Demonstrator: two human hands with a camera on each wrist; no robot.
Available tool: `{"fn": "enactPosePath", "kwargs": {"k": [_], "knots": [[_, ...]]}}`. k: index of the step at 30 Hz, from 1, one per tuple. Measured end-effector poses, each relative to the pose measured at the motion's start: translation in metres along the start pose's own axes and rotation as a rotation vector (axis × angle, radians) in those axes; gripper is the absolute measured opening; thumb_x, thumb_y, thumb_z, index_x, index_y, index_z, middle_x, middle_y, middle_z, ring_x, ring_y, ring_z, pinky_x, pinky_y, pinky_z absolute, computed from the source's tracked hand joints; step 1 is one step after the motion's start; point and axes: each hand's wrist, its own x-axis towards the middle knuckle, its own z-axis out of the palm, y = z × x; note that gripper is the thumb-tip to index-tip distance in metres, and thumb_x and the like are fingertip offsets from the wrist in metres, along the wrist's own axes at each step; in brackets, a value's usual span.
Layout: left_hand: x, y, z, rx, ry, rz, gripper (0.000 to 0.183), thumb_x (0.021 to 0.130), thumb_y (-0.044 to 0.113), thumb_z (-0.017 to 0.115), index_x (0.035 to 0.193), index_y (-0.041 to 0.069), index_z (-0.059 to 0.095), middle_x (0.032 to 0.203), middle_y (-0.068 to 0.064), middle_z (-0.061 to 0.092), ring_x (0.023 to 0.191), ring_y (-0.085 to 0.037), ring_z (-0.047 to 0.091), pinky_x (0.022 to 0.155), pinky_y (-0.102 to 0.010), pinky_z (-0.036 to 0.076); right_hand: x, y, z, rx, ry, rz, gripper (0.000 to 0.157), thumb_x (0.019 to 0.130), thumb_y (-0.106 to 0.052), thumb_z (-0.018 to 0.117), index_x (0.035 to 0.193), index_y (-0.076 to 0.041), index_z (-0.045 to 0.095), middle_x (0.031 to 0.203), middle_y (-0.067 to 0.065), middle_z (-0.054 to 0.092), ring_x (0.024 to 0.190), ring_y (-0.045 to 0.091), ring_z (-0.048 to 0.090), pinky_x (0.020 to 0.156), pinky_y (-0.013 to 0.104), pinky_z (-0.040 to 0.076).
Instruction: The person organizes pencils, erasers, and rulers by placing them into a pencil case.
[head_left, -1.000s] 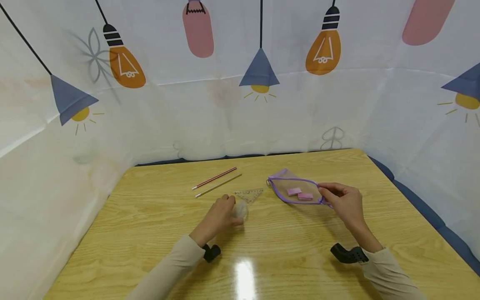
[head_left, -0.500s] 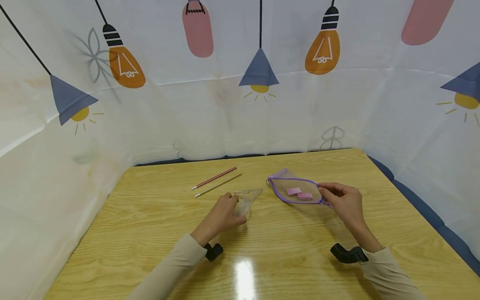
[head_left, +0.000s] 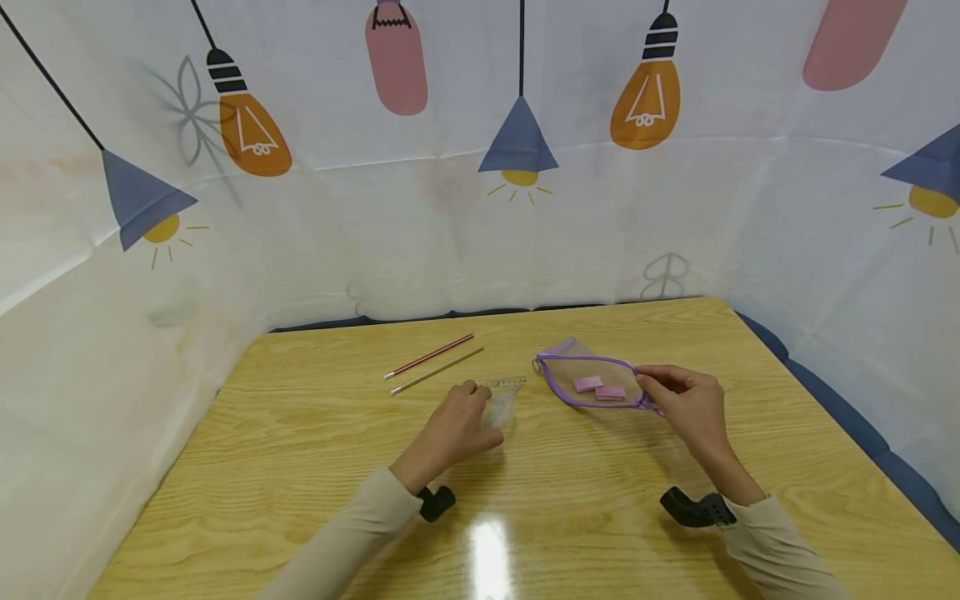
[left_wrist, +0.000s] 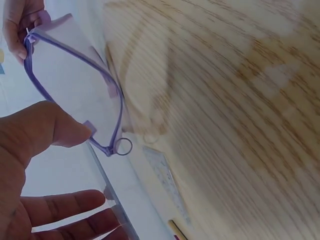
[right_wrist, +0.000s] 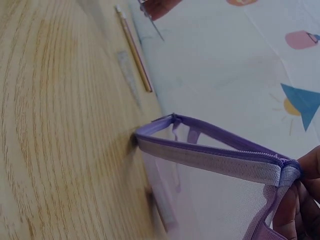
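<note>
"Purple edging runs round the mouth of the mesh pouch (head_left: 592, 359), right of centre in the head view. Who has it?"

"The right hand (head_left: 684, 404). Its thumb and fingers are clamped on the pouch's right-hand corner, by the end of the zip. The mouth gapes, and two pink blocks (head_left: 588, 383) show inside."

"And at the other end?"

"A small ring (left_wrist: 123, 146), near the middle of the left wrist view."

"What about the left hand (head_left: 453, 423)?"

"Near the centre of the head view, thumb and fingers pinching a clear plastic piece (head_left: 501, 408). Its full outline I can't tell."

"Touching the worktop (head_left: 225, 467)?"

"No, it's held above; the right wrist view shows its thin edge near the top of the frame, against the white curtain (head_left: 450, 242)."

"What lies flat?"

"A transparent triangle ruler (head_left: 502, 382) left of the pouch, partly overlapped by the clear plastic piece in the head view. Up and to the left, a red pencil (head_left: 429, 357) and a gold pencil (head_left: 437, 371) lie side by side, slightly apart, slanting up towards the right."
</note>
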Motion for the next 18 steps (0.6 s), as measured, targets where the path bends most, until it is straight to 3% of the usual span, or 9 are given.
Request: {"fn": "enactPosePath", "kwargs": {"k": [9,18], "knots": [[0.002,0.009,0.002,0.072,0.007,0.075,0.041,0.079,0.021,0.067,0.11,-0.005,0.061,0.099,-0.013,0.053,0.084,-0.024,0.049,0.058,-0.028,0.041,0.002,0.011,0.001,0.012,0.005,0.007,0.018,0.09,-0.006,0.069,0.101,0.007,0.072,0.08,-0.001,0.07,0.065,0.012,0.064,0.049,0.025,0.049],[0.007,0.014,0.006,0.173,0.01,0.136,0.045,0.079,0.025,0.068,0.114,-0.003,0.063,0.103,-0.013,0.055,0.086,-0.024,0.049,0.065,-0.03,0.046,-0.002,-0.002,0.001,-0.001,0.007,0.012,0.018,0.09,-0.005,0.068,0.1,0.01,0.071,0.08,0.001,0.07,0.065,0.012,0.064,0.052,0.024,0.051]]}}
